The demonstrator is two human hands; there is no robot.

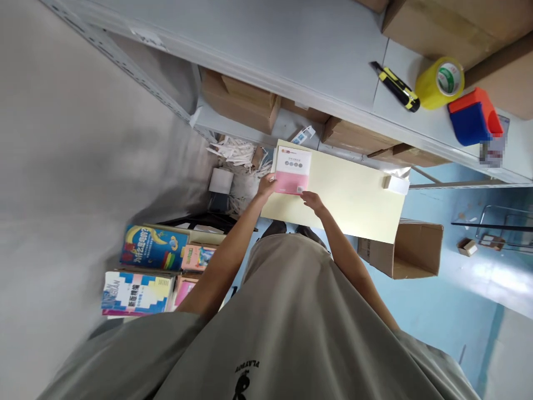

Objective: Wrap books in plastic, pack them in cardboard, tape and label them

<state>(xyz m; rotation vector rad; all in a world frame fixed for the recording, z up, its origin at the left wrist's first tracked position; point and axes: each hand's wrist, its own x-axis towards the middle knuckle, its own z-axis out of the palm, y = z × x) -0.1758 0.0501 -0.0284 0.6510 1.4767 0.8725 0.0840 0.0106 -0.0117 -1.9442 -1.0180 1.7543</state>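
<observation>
A flat pink-and-white booklet (pixel 293 170), with a row of small round pictures and a QR code on its cover, lies over the left end of a pale yellow board (pixel 353 189). My left hand (pixel 266 185) is closed on the booklet's lower left edge, the thumb on top. By its lower right corner is my right hand (pixel 312 201), fingers stretched out and apart, at or just touching the corner. The undersides of both hands are hidden. A small white box (pixel 396 185) sits at the board's right end.
A grey shelf above holds a utility knife (pixel 395 86), yellow tape roll (pixel 440 83) and red-and-blue tape dispenser (pixel 474 116). Cardboard boxes (pixel 241 100) stand on the lower shelf. Stacked books (pixel 139 291) lie at left; an open carton (pixel 416 250) is at right.
</observation>
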